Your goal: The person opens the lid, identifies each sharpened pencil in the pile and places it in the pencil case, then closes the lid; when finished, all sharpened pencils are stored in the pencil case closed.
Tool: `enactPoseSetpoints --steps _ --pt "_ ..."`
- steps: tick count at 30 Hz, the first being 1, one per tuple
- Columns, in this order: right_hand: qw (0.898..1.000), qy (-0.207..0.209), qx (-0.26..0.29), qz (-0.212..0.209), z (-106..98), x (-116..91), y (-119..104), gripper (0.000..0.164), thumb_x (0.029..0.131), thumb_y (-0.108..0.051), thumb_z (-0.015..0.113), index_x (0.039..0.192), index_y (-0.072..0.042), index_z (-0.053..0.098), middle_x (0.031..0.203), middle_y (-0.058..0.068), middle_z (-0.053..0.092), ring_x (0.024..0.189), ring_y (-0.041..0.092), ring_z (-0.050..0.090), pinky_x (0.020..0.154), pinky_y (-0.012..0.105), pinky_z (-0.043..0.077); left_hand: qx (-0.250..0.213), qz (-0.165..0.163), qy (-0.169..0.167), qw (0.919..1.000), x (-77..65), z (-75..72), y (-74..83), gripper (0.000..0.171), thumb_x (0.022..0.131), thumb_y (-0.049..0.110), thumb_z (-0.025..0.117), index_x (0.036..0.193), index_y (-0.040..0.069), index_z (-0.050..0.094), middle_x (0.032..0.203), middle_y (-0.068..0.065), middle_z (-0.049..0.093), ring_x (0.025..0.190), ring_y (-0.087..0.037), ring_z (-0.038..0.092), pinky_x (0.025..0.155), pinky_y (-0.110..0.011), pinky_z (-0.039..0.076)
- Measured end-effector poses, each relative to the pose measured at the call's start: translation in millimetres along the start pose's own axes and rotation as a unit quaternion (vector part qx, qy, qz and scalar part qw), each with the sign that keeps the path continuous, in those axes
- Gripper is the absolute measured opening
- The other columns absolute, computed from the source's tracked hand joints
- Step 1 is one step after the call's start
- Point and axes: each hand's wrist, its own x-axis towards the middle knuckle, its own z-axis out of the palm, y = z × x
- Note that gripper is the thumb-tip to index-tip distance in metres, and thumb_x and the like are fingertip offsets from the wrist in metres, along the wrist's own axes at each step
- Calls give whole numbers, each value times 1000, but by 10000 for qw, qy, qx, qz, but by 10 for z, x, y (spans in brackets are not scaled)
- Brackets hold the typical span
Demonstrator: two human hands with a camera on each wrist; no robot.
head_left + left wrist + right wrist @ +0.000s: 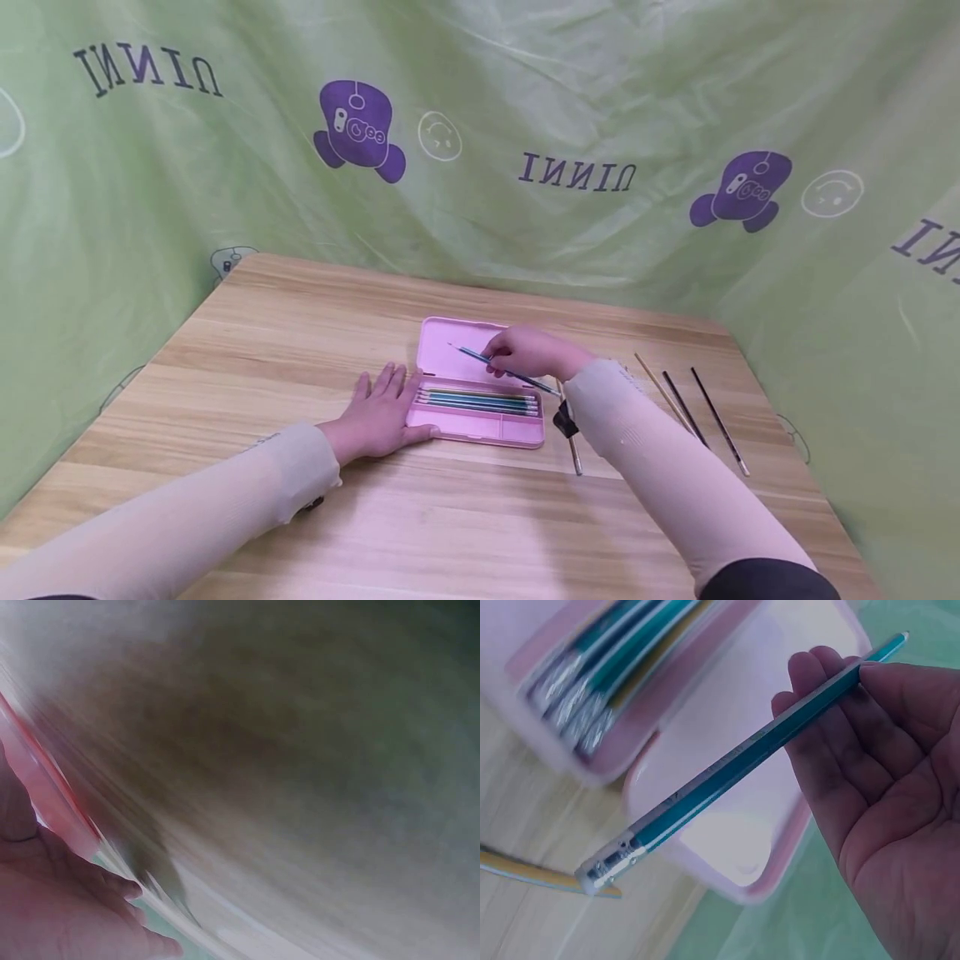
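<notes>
A pink pencil case (461, 422) lies with its lid (438, 346) folded back on the table. Several green, blue and yellow pencils (480, 402) lie side by side in its upper compartment. My left hand (378, 417), fingers straight and spread, rests at the case's left end, thumb along the front corner. Above the lid, my right hand (528, 350) pinches a teal pencil (727, 776) between thumb and fingers. In the right wrist view, its silver ferrule and white eraser point away from the palm, and the sharpened tip shows beyond the thumb.
Right of the case, a yellowish pencil (574, 450) lies partly behind the right wrist. Further right are another yellowish pencil (660, 387) and two dark pencils (716, 414), one partly covered by the sleeve. A green printed curtain (480, 225) hangs around the wooden table (262, 350).
</notes>
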Motion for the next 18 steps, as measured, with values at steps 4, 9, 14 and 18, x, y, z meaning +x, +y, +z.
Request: enactPoseSetpoints --steps 4,9,14,18 --pt "9992 -107 -255 -282 88 89 -88 19 104 -8 60 113 -5 76 95 -1 72 83 10 60 83 29 51 13 -28 7 10000 -10 -12 2 98 99 62 57 161 -4 22 164 -35 16 154 -49 6 118 -70 1" --pt "9980 -92 -318 -536 192 153 -150 19 102 -6 62 114 -4 77 95 -1 70 83 9 58 85 26 50 25 -17 53 10000 -9 -15 -1 98 99 61 58 161 -5 23 164 -35 17 154 -49 7 118 -71 3" --pt "9974 -113 -376 -599 298 214 -158 17 100 -6 63 110 -5 77 89 -3 66 80 8 56 81 25 48 34 23 63 10000 -10 -11 -4 98 99 61 58 161 -5 22 164 -36 17 154 -50 7 118 -71 2" --pt "9968 -132 -473 -634 352 250 -146 15 98 -5 64 107 -5 77 85 -4 64 78 7 54 79 24 48 3 19 56 10000 -23 -22 4 98 98 61 59 162 -4 23 163 -36 17 154 -50 7 117 -72 2"
